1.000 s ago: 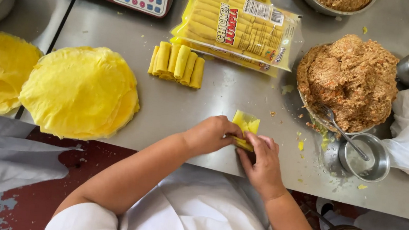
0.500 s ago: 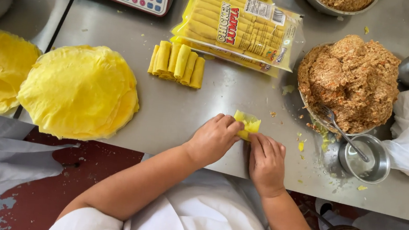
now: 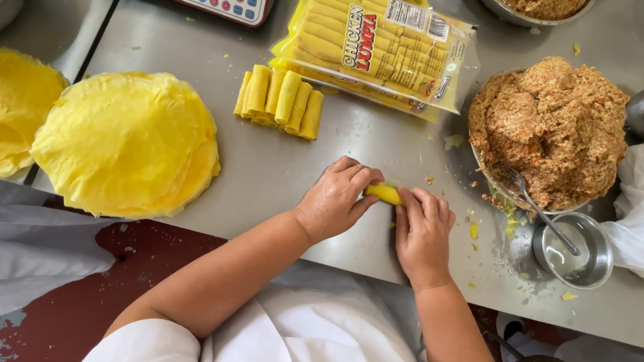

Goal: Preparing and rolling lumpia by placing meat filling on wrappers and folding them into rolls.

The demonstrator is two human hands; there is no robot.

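With our left hand (image 3: 333, 200) and right hand (image 3: 421, 232) both curled over the small yellow wrapper roll (image 3: 384, 193) on the steel table (image 3: 283, 178), we keep even fingertip pressure from left to right so it likely rolls tight.

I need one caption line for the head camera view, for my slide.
Both hands, left hand and right hand, roll a small yellow wrapper roll on a steel table.

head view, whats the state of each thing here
yellow roll: rolled shut, pinched between both hands
left hand: grip on roll
right hand: grip on roll
finished rolls: rolled, lying side by side
wrapper stack: flat, unrolled
filling bowl: heaped full
packet: full, lying flat
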